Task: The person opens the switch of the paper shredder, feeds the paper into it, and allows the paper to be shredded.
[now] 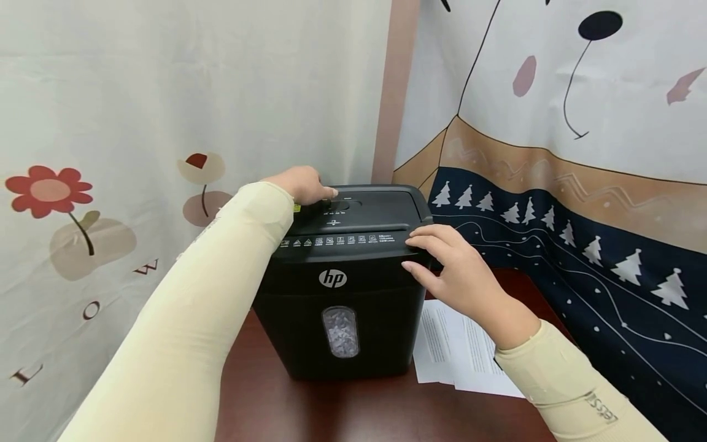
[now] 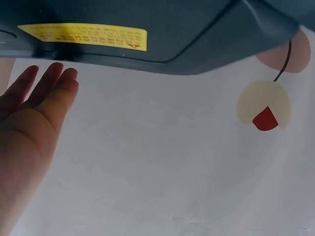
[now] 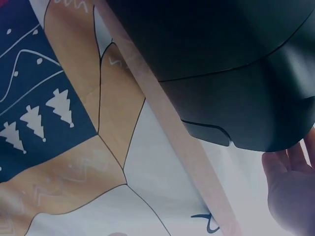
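Note:
A black HP paper shredder [image 1: 381, 282] stands upright on the table, with shredded paper [image 1: 342, 334] showing through its small front window. My left hand [image 1: 302, 184] reaches over the back left of the lid, its thumb extended over the top near the slider switch. In the left wrist view, that hand's fingers [image 2: 61, 93] are fairly straight at the shredder's edge, close to a yellow label [image 2: 98, 35]. My right hand [image 1: 458, 264] rests at the front right corner of the lid, fingertips on the edge and thumb against the front.
Printed white sheets [image 1: 458, 350] lie on the reddish-brown table [image 1: 386, 411] to the right of the shredder, partly under my right forearm. A pale curtain [image 1: 221, 92] hangs close behind, and a patterned cloth [image 1: 580, 184] with trees hangs on the right.

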A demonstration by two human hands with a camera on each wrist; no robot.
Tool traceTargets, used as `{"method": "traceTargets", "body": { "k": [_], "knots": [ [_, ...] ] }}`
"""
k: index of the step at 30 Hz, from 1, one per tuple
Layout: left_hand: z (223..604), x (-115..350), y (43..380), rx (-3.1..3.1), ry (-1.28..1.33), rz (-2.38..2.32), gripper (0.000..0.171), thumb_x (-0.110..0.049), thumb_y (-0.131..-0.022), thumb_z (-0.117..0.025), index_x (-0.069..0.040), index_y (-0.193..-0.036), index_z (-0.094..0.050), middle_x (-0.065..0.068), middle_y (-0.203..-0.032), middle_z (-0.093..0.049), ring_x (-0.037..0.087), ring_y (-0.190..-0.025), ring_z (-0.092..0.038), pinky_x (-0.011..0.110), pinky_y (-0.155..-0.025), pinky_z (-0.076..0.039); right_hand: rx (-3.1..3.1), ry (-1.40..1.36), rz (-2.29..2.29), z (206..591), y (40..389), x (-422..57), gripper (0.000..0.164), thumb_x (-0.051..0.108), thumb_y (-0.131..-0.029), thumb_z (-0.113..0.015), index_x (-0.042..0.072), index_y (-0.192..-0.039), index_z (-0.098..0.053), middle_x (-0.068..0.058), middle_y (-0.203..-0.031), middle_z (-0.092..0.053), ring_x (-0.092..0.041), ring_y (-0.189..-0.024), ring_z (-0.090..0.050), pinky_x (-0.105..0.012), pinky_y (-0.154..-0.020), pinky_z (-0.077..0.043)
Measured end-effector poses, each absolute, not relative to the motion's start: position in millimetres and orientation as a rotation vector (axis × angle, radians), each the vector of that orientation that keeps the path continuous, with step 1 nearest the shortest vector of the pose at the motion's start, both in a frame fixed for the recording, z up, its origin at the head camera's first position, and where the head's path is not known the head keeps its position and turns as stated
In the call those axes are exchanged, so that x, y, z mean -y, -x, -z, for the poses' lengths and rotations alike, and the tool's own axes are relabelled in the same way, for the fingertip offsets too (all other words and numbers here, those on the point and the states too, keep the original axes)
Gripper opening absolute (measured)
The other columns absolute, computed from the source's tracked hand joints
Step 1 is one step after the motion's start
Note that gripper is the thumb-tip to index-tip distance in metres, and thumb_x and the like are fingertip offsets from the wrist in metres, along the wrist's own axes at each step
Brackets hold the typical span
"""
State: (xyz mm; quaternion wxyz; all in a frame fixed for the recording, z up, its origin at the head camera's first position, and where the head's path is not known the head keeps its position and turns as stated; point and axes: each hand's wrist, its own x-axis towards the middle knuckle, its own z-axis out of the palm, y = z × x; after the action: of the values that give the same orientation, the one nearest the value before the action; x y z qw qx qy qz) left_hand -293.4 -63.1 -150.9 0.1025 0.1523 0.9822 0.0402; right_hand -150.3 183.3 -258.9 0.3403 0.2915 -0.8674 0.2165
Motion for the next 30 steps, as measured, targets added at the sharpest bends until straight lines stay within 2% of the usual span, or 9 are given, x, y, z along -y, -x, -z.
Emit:
{"method": "traceTargets", "body": {
  "k": [10, 22, 30],
  "knots": [
    [124, 84, 275, -2.868, -0.504, -0.308, 0.068, -0.042, -0.101, -0.043, 0.004, -0.149, -0.028, 0.021, -0.154, -0.029, 0.037, -0.144, -0.022, 0.05, -0.116, -0.021, 2.174, -0.753, -0.558, 260, 154, -192, 0.042, 0.011, -0.076, -0.083, 0.002, -0.113, -0.068, -0.012, -0.125, -0.059, -0.027, -0.117, -0.054, -0.041, -0.092, -0.052],
    [118, 106, 248, -2.928, -0.536, -0.275, 0.074, -0.045, -0.097, -0.051, -0.004, -0.152, -0.024, 0.019, -0.156, -0.025, 0.037, -0.144, -0.021, 0.055, -0.114, -0.022, 2.198, -0.656, -0.601, 262, 154, -200, 0.054, 0.012, -0.074, -0.084, 0.003, -0.122, -0.063, -0.013, -0.133, -0.055, -0.03, -0.121, -0.052, -0.048, -0.095, -0.05],
    [129, 123, 230, -2.989, -0.663, -0.349, 0.075, -0.045, -0.094, -0.056, -0.002, -0.15, -0.029, 0.02, -0.153, -0.03, 0.037, -0.143, -0.023, 0.054, -0.114, -0.023, 2.216, -0.616, -0.617, 261, 155, -210, 0.056, 0.008, -0.074, -0.083, 0.004, -0.125, -0.062, -0.013, -0.134, -0.054, -0.032, -0.122, -0.052, -0.053, -0.093, -0.049]
  ]
}}
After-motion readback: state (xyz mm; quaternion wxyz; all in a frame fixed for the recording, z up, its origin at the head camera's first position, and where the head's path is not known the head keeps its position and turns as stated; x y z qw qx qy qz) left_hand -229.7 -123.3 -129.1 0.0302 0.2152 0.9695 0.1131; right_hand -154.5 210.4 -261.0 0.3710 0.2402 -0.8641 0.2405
